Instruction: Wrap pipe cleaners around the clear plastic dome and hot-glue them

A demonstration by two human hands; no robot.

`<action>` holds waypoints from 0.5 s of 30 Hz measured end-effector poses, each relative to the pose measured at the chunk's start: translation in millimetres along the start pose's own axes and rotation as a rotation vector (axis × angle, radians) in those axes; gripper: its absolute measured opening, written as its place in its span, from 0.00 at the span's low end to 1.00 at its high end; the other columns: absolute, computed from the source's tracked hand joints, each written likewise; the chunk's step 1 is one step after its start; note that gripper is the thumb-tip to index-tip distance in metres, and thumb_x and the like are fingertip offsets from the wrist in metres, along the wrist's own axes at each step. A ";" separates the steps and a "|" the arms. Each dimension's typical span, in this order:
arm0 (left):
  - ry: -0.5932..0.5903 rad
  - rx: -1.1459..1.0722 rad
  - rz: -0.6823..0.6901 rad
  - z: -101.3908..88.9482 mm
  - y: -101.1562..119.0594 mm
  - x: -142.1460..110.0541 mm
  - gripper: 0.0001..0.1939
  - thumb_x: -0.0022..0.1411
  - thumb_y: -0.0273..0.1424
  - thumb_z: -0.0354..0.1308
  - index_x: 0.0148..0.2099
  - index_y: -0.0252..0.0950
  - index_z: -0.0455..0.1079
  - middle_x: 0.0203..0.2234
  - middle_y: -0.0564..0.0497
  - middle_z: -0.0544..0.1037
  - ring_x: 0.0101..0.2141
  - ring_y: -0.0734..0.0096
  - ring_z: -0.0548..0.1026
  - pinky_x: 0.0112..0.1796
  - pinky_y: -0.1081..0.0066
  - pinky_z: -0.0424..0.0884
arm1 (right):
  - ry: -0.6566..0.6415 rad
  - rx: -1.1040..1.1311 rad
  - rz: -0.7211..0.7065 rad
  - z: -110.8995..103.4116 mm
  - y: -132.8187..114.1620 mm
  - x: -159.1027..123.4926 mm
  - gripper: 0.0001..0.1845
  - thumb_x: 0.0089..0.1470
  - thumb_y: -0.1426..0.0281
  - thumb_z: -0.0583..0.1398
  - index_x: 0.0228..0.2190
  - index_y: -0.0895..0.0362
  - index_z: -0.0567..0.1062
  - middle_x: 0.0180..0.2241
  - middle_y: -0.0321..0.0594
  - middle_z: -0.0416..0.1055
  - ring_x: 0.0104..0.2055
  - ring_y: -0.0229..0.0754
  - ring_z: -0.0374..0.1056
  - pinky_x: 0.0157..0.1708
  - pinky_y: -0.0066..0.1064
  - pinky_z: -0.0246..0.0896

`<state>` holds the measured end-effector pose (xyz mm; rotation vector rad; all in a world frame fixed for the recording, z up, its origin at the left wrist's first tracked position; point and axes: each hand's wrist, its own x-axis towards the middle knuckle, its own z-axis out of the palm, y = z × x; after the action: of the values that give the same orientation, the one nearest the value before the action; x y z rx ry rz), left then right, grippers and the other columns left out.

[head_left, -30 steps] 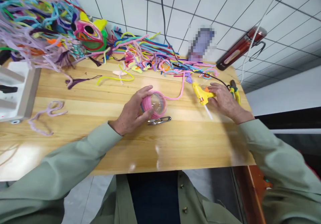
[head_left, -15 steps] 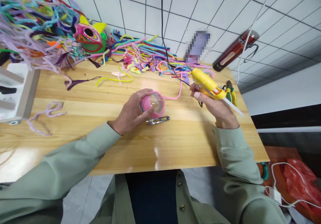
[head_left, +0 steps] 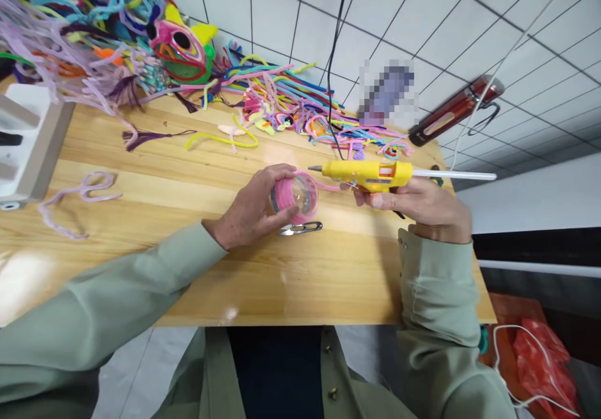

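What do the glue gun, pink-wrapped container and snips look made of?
Glue gun: probably plastic, smooth and yellow; the grey nozzle looks metallic. Container: clear plastic or glass, judging by its transparent glints; the pink wrap looks fuzzy, perhaps pipe cleaner. Snips: likely metal, from the shiny blades.

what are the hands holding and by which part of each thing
The left hand holds the pink-wrapped container around its side; the right hand holds the yellow glue gun by its handle.

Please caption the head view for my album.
Left hand holds a pink-wrapped container, right hand a yellow glue gun.
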<state>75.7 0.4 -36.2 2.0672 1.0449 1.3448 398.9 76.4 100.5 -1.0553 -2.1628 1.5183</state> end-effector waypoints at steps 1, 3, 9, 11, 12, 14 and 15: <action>0.002 -0.002 0.002 0.1 0.0 0.0 0.30 0.76 0.44 0.68 0.72 0.43 0.65 0.68 0.35 0.76 0.69 0.44 0.77 0.70 0.42 0.76 | 0.002 -0.014 -0.006 -0.6 1.2 -1.6 0.20 0.61 0.44 0.74 0.43 0.45 0.89 0.42 0.40 0.85 0.48 0.54 0.82 0.51 0.53 0.86; 0.004 -0.002 0.000 0.4 -0.4 0.0 0.30 0.75 0.44 0.68 0.72 0.43 0.65 0.68 0.35 0.76 0.69 0.44 0.77 0.69 0.42 0.76 | 0.012 -0.052 -0.013 -2.0 3.1 -3.9 0.19 0.63 0.44 0.73 0.41 0.44 0.89 0.42 0.40 0.86 0.49 0.55 0.83 0.53 0.56 0.86; -0.003 -0.004 0.006 0.7 -1.3 0.2 0.31 0.74 0.42 0.70 0.71 0.44 0.65 0.68 0.36 0.76 0.69 0.44 0.76 0.70 0.42 0.75 | 0.007 -0.106 -0.029 2.0 -2.2 0.7 0.22 0.65 0.41 0.71 0.36 0.46 0.88 0.39 0.41 0.83 0.49 0.58 0.82 0.52 0.59 0.85; -0.005 0.007 0.011 0.1 -0.3 1.1 0.31 0.74 0.42 0.70 0.71 0.44 0.65 0.67 0.36 0.77 0.69 0.45 0.76 0.70 0.43 0.75 | -0.001 -0.113 -0.027 6.4 -5.4 3.4 0.23 0.65 0.41 0.70 0.35 0.47 0.86 0.38 0.41 0.82 0.46 0.56 0.81 0.48 0.56 0.84; -0.007 0.014 0.013 -0.5 0.6 1.7 0.31 0.73 0.42 0.70 0.71 0.43 0.65 0.67 0.36 0.77 0.69 0.45 0.76 0.69 0.43 0.75 | -0.003 -0.120 -0.024 8.4 -6.5 4.3 0.23 0.66 0.42 0.70 0.36 0.47 0.86 0.37 0.41 0.82 0.44 0.54 0.80 0.46 0.54 0.84; -0.019 0.026 0.011 -1.9 2.7 3.2 0.31 0.73 0.42 0.70 0.71 0.43 0.65 0.66 0.36 0.77 0.68 0.44 0.76 0.68 0.42 0.76 | -0.004 -0.131 -0.021 11.5 -7.7 4.9 0.23 0.66 0.42 0.69 0.38 0.48 0.87 0.37 0.40 0.82 0.40 0.51 0.78 0.42 0.50 0.84; -0.027 0.030 0.006 -2.6 3.7 3.9 0.31 0.73 0.43 0.70 0.71 0.43 0.65 0.66 0.37 0.77 0.67 0.44 0.77 0.68 0.42 0.76 | -0.004 -0.134 -0.022 12.5 -7.9 4.9 0.23 0.66 0.41 0.69 0.39 0.48 0.87 0.36 0.40 0.82 0.39 0.50 0.77 0.41 0.48 0.83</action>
<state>75.5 1.2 -30.3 2.1061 1.0544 1.3086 384.8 69.9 101.8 -1.0668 -2.2985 1.3839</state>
